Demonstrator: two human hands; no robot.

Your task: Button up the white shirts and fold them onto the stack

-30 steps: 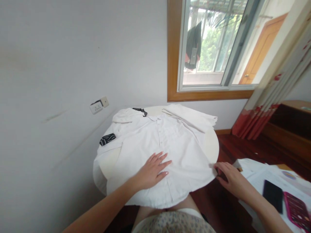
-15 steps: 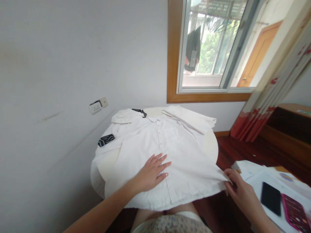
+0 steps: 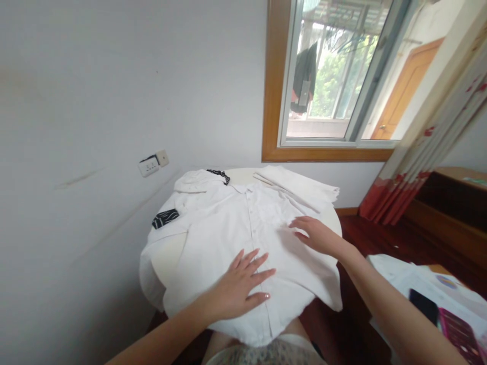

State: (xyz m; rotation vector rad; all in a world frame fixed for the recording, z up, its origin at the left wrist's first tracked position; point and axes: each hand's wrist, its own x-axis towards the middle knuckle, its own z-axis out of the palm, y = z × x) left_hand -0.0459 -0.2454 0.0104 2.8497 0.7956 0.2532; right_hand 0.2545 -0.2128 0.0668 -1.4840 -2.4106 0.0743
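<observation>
A white button-up shirt (image 3: 220,233) lies spread front up across a round cream table (image 3: 169,256), its collar at the far side and its hem hanging over the near edge. My left hand (image 3: 243,284) rests flat on the lower front by the button strip, fingers spread. Over the right half of the shirt is my right hand (image 3: 314,234), fingers loosely apart and holding nothing; whether it touches the cloth I cannot tell. One sleeve (image 3: 297,185) is laid out at the far right. White cloth with black patterned trim (image 3: 166,218) lies at the left.
The wall with a socket (image 3: 149,166) borders the table's left and far sides, below a wood-framed window (image 3: 270,101). At the right, papers (image 3: 395,276), a black phone (image 3: 423,305) and a pink-edged device (image 3: 458,332) lie on a surface. A curtain (image 3: 411,167) hangs beyond.
My right hand has let go of the shirt's lower right corner and moved up and left over the shirt. That corner now hangs down. My left hand stays flat, slightly lower in view.
</observation>
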